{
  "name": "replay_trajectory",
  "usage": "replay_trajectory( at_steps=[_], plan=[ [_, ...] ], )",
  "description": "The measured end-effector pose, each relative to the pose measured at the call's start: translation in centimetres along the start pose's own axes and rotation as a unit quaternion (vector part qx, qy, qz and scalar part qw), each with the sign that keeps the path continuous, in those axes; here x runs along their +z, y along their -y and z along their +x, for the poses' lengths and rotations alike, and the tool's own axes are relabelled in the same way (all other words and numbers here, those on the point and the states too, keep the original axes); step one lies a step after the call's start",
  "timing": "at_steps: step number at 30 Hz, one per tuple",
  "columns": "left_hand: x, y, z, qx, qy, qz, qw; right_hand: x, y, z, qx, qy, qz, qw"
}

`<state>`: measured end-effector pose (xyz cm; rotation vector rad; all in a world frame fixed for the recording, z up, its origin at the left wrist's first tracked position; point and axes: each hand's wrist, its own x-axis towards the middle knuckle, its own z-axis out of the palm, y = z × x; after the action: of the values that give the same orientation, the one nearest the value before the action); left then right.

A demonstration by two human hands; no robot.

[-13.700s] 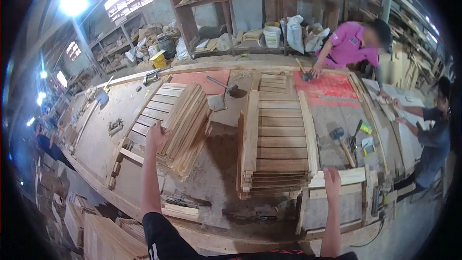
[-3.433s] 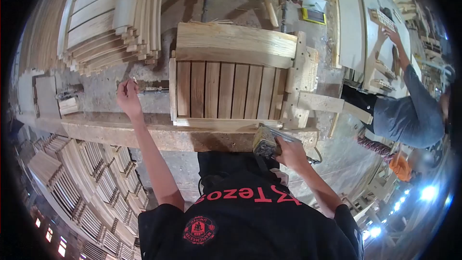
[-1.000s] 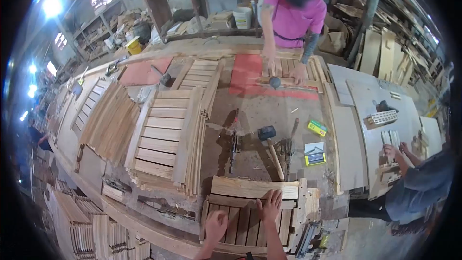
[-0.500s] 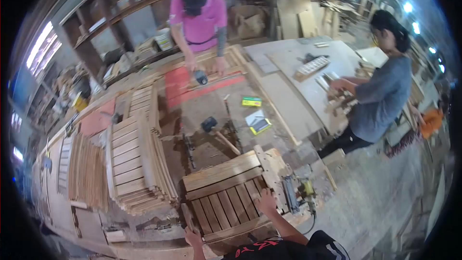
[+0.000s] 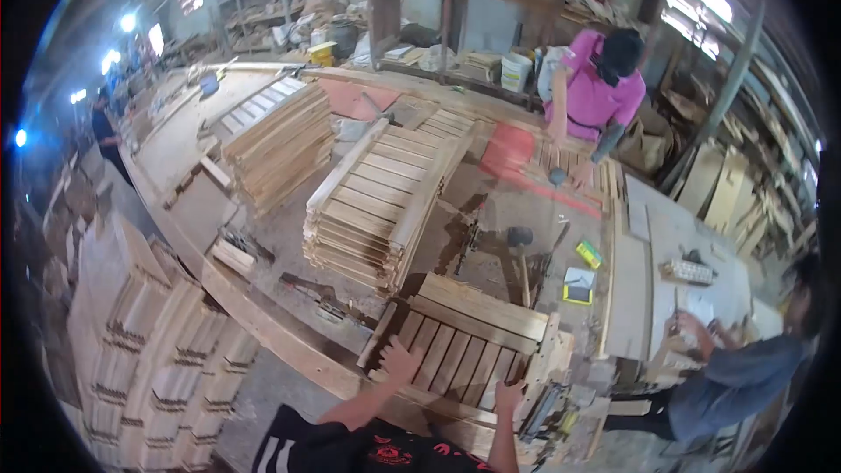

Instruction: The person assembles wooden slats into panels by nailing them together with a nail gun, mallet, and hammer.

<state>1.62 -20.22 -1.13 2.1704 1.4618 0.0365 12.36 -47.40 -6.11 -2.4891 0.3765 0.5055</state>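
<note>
A slatted wooden panel (image 5: 460, 352) lies at the bench's near side, with a wide board (image 5: 482, 308) along its far edge. My left hand (image 5: 400, 361) is spread over the panel's left end, beside a short dark rail (image 5: 383, 333). At the near right part of the panel, my right hand (image 5: 508, 396) has its fingers curled on the wood. Just right of the panel are a pale wooden block (image 5: 554, 352) and a metal tool (image 5: 545, 407). Beyond the panel, a black-headed mallet (image 5: 520, 238) rests on the bench.
Stacked slatted panels (image 5: 377, 184) and another stack (image 5: 279, 144) stand left. More wood (image 5: 162, 342) is piled below. A person in pink (image 5: 596, 92) works across the bench; a person in grey (image 5: 745, 385) handles pieces at right. Yellow-green boxes (image 5: 588, 254) lie nearby.
The view has swung left. My left hand has let go of the rail and spread over the panel's left end. My right hand has gone from spread to curled, nearer the panel's front edge.
</note>
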Motion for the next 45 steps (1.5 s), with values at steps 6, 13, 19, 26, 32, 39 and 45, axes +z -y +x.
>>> replay_trajectory(
  at_steps=[6, 13, 19, 26, 32, 39, 45],
  plan=[
    [-12.0, -5.7, -4.9, 0.073, 0.032, -0.185, 0.98, 0.5, -2.6, 0.7, -0.009, 0.051, 0.383, 0.922],
    [-23.8, -1.3, -0.8, 0.162, 0.113, -0.421, 0.886, -8.1, 9.5, -6.8, -0.143, -0.167, 0.502, 0.837],
    [-33.6, 5.8, 12.7, -0.02, 0.105, -0.708, 0.698, -12.9, 40.8, -23.3, -0.478, -0.195, 0.284, 0.808],
    [-47.6, 6.4, 34.6, 0.055, -0.02, -0.878, 0.475, -6.1, 55.1, -32.2, -0.6, -0.184, 0.401, 0.667],
    [-57.4, 6.9, 51.1, 0.038, -0.099, -0.876, 0.471, 3.1, 54.1, -27.9, -0.528, -0.043, 0.222, 0.818],
    [-59.8, 10.9, 64.3, 0.004, -0.315, -0.662, 0.68, 10.5, 48.3, -26.7, -0.465, 0.045, 0.023, 0.884],
    [-59.7, 7.4, 57.4, 0.12, -0.326, 0.028, 0.938, 10.7, 44.6, -26.5, -0.354, 0.146, 0.077, 0.921]
  ],
)
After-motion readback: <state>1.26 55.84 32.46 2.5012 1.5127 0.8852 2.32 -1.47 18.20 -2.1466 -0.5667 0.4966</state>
